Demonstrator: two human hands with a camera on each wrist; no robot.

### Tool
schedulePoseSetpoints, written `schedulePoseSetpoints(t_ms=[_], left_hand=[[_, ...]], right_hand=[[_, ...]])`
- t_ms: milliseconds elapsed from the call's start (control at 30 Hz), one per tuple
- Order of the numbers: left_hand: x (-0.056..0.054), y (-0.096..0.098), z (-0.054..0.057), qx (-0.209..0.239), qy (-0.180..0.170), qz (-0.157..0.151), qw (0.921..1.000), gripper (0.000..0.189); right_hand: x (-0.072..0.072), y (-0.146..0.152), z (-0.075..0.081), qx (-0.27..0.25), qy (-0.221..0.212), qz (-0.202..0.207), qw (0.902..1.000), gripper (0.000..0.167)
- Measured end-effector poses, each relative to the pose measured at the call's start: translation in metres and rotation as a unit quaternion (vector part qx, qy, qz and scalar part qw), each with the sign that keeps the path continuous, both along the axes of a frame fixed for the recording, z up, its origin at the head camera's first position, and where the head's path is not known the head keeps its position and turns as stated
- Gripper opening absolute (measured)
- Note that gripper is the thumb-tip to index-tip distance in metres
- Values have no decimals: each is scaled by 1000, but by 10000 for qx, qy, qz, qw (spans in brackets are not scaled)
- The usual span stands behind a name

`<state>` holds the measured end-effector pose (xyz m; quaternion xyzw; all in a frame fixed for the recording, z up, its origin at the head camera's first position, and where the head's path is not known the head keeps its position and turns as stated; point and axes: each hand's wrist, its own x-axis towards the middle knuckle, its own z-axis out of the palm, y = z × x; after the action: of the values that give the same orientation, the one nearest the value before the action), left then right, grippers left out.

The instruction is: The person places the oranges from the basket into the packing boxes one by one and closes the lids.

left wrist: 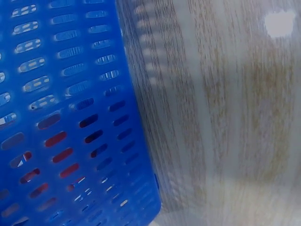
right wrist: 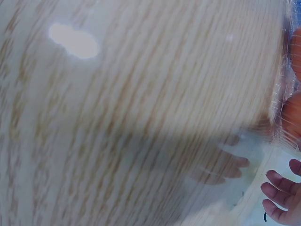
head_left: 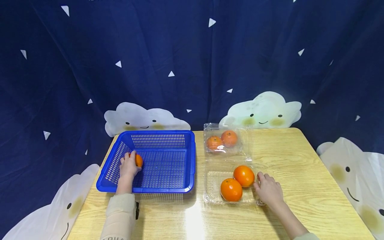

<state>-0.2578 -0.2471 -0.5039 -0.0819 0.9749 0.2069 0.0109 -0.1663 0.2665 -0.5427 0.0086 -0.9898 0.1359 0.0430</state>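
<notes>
My left hand (head_left: 128, 166) reaches into the left part of a blue plastic basket (head_left: 192, 160) and grips an orange (head_left: 139, 160) low inside it. Through the slots of the basket wall (left wrist: 70, 99), the left wrist view shows patches of red-orange. A clear plastic clamshell box (head_left: 211, 186) lies opened to the right, with two oranges (head_left: 231, 190) in its near half. At that half's right edge is my right hand (head_left: 269, 190), its fingertips close beside the farther orange (head_left: 244, 176). In the right wrist view its fingers (right wrist: 277, 193) are spread and loosely bent.
Two more oranges (head_left: 229, 138) show through the clear far half of the box, near the table's back edge. Both containers stand on a light wood-grain table (head_left: 300, 173). Behind it hangs a dark blue curtain (head_left: 168, 40) with white triangles and smiling clouds.
</notes>
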Motion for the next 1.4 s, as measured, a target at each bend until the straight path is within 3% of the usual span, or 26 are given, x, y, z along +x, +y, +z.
schedulePoseSetpoints(t_ms=[533,1400], left_hand=[[1,8,7,270,422,-67,9987,74],[3,58,25,578,1040,-324,9924,73]], right_hand=[[1,-1,1,-44,4,-39,10000,20],[0,0,2,-34,-76,26,10000,18]])
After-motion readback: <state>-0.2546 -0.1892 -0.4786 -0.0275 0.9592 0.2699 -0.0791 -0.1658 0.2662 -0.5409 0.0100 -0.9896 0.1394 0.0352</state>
